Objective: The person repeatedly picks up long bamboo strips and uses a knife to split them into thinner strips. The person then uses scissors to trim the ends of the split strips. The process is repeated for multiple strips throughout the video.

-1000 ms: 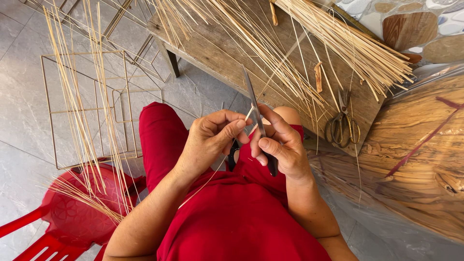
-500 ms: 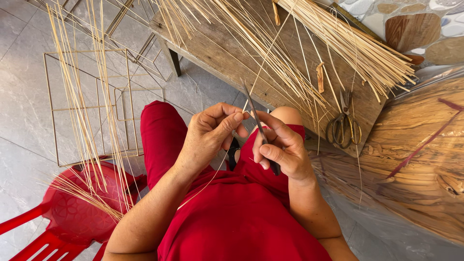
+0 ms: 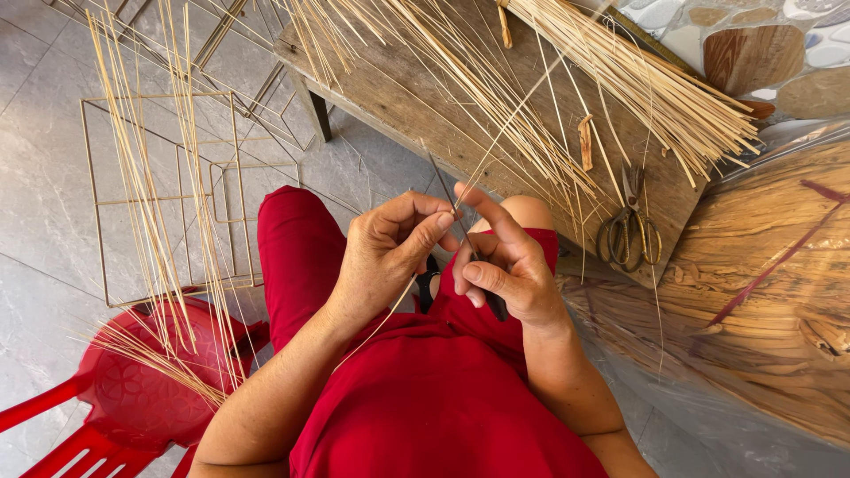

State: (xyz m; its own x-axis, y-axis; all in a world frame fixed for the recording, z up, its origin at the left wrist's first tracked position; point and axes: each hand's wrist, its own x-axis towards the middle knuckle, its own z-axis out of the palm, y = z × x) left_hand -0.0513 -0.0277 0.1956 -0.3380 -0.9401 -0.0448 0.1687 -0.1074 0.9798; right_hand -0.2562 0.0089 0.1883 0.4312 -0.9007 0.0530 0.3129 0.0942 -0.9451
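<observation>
My left hand (image 3: 390, 252) pinches a thin pale bamboo strip (image 3: 509, 133) between thumb and fingers; the strip runs up to the right over the bench and down across my red lap. My right hand (image 3: 505, 265) grips a dark-handled knife (image 3: 443, 188), its narrow blade pointing up and left against the strip, with the forefinger stretched along it. Both hands meet above my knees in red trousers (image 3: 297, 257).
A worn wooden bench (image 3: 443, 115) ahead carries bundles of bamboo strips (image 3: 637, 84) and old scissors (image 3: 630, 232). Loose strips (image 3: 150, 212) lie over a red plastic chair (image 3: 133, 389) and wire frames (image 3: 159, 195) on the tiled floor. Woven material (image 3: 761, 283) lies at right.
My hands have shifted a little closer together, and the left fingers have slid along the strip. The knife blade tilts slightly more to the left.
</observation>
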